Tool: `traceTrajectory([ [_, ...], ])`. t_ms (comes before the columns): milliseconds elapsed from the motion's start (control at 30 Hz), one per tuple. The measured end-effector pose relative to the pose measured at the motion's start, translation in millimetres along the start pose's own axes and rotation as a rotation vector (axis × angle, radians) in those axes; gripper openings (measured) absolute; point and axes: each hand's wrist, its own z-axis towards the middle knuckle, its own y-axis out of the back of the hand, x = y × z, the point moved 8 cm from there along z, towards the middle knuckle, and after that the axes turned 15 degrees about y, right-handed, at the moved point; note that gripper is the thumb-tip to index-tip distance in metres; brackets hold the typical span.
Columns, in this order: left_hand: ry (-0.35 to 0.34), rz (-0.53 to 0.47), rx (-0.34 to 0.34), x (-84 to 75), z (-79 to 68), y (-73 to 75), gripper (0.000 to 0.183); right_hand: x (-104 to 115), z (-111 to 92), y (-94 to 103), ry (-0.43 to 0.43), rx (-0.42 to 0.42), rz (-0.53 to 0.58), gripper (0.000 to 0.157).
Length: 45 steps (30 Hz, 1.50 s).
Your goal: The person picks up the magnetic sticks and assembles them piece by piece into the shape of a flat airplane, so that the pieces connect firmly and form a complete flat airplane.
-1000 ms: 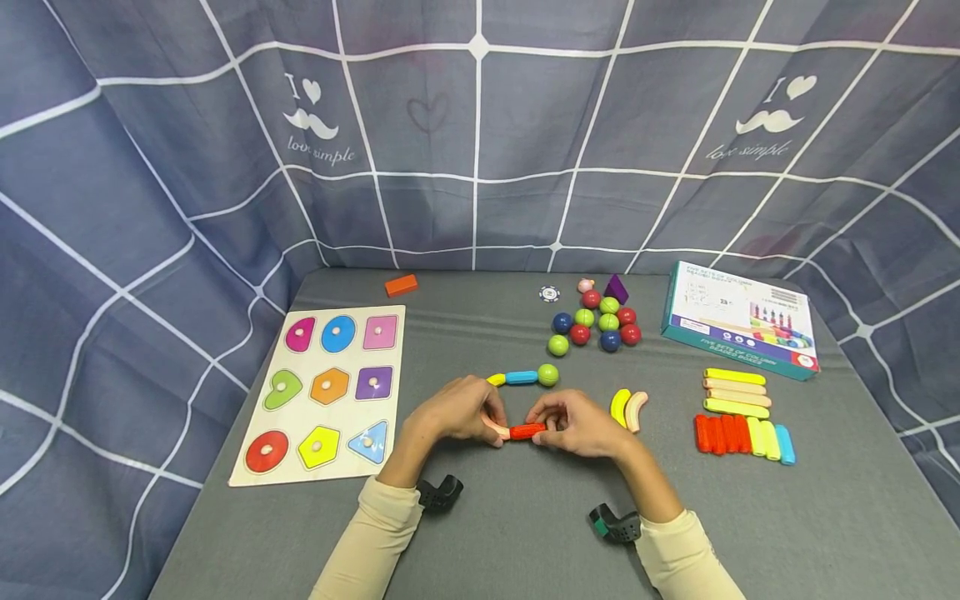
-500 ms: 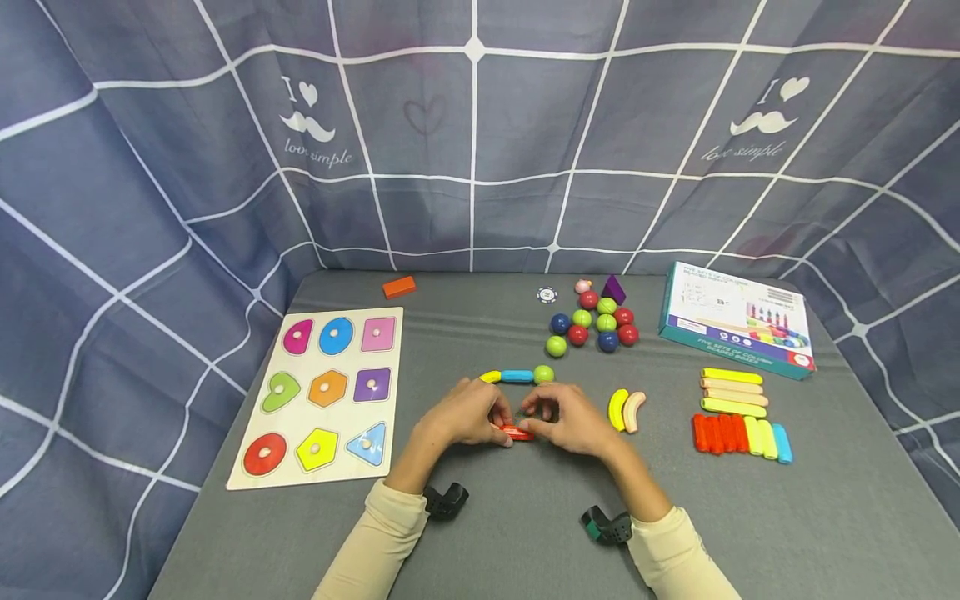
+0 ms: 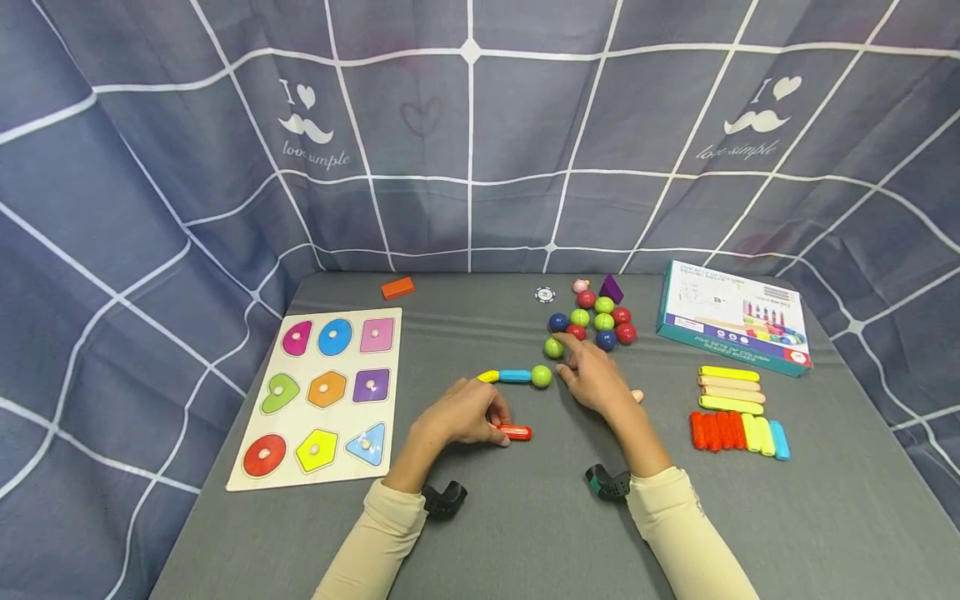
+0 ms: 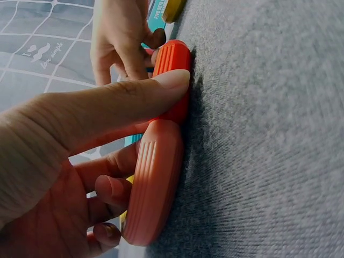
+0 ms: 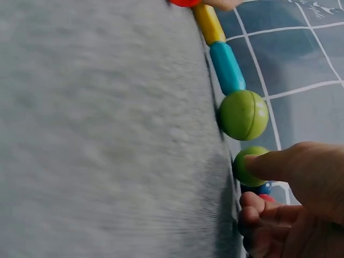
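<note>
My left hand (image 3: 465, 412) pinches a red ribbed stick piece (image 3: 517, 432) low at the table. In the left wrist view its thumb lies across the red piece, and a pinkish curved ribbed piece (image 4: 153, 185) sits end to end with it. My right hand (image 3: 597, 379) reaches over the table, fingertips right at a green ball (image 3: 553, 349); in the right wrist view the thumb overlaps that ball. Between the hands lies a row of a yellow curved piece (image 3: 488, 377), a blue stick piece (image 3: 514, 377) and another green ball (image 3: 541, 377).
Red, green and blue balls (image 3: 603, 322) cluster at the back, near a purple triangular block (image 3: 611, 289) and a poker chip (image 3: 544, 294). A shape puzzle board (image 3: 387, 354) lies left. On the right are a box (image 3: 735, 312) and rows of coloured sticks (image 3: 731, 390).
My right hand has left the red piece and moved back and right to the green ball near the cluster. My left hand has stayed, with the red piece lying straighter beside its fingers.
</note>
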Motion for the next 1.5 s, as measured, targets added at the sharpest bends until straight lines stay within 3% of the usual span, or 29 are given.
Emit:
traceTrajectory([
  [167,-0.004,0.006,-0.008,-1.1,0.7,0.7,0.021,1.5,-8.5,-2.2,0.008,-0.012,-0.028,0.041],
  [400,-0.009,-0.037,-0.001,-1.0,1.7,0.4,0.018,10.4,-34.6,8.9,0.033,-0.057,-0.001,0.032],
  [633,-0.008,-0.038,-0.017,0.9,1.7,3.1,0.018,38.4,-50.6,-3.9,0.198,0.074,0.226,0.022],
  [733,-0.015,-0.033,-0.020,0.1,1.3,3.6,0.018,48.1,-52.0,-12.6,0.228,0.131,0.291,0.022],
  [900,-0.003,-0.025,-0.017,-0.7,0.2,3.8,0.018,53.7,-52.0,-20.5,0.229,0.165,0.275,0.021],
  [1033,-0.002,-0.028,-0.009,-3.7,0.5,2.0,0.020,54.1,-52.0,-20.8,0.229,0.144,0.256,0.022],
  [1267,-0.109,-0.029,-0.043,-17.2,3.1,-3.6,0.023,58.8,-49.3,-26.4,0.269,0.111,0.228,0.023],
  [1500,-0.113,-0.025,-0.034,-15.7,5.4,-7.8,0.023,53.9,-49.3,-21.5,0.252,0.115,0.292,0.030],
])
